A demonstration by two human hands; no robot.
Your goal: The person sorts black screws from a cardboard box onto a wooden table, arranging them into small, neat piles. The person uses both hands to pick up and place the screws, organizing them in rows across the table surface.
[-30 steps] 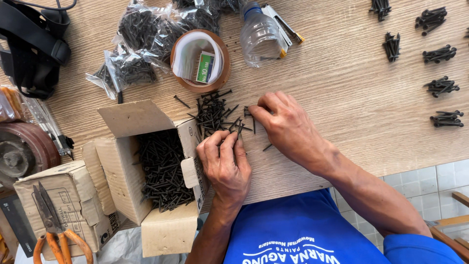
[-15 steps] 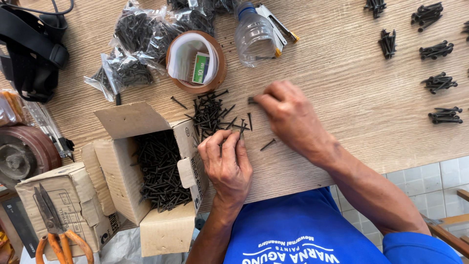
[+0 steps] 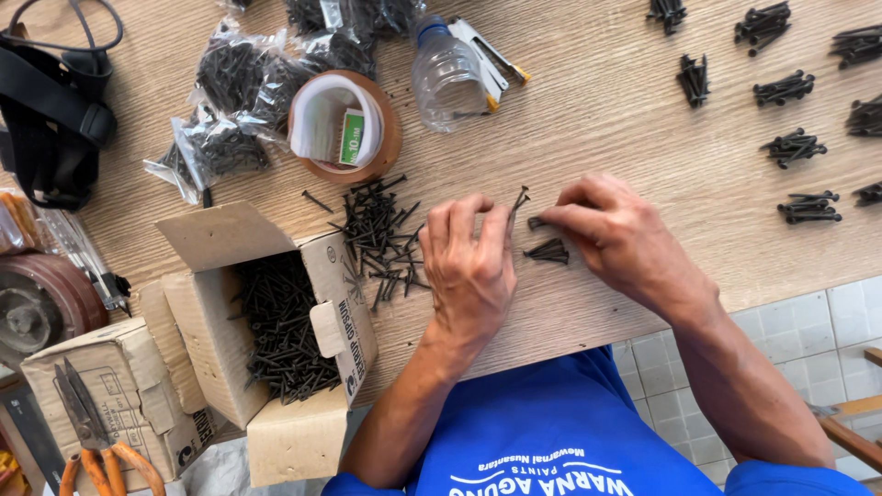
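- The fingers [image 3: 496, 216] of the left hand [image 3: 469, 266] are pinched together on a few black drywall screws [image 3: 517, 202], whose tips stick up and out past the fingertips.
- The right hand [image 3: 625, 239] lies just beside it, its thumb and forefinger closed on the head end of another black screw [image 3: 536, 222].
- Between and just below the two hands a small bundle of screws [image 3: 548, 251] lies on the wooden counter [image 3: 625, 110], close to its near edge.
- To the left of the left hand a loose heap of screws [image 3: 377, 234] spreads over the counter, touching the open cardboard box [image 3: 276, 321] full of the same screws at the near left corner.
- Along the right side of the counter, well apart from the hands, counted piles of screws [image 3: 792, 145] lie in rows.
- At the far edge stand a roll of brown tape [image 3: 354, 124] with a small green box inside it, clear bags of screws [image 3: 230, 101], a plastic bottle [image 3: 446, 78] and a stapler [image 3: 491, 55].
- Risk, as I judge it: the pinch holds several thin screws at once, so one could slip out and roll into the small bundle or off the near edge.
- The sharp tips point toward the right hand, so a quick move could prick a finger.
- The small bundle is close to the loose heap; a brush of the wrist could mix them.
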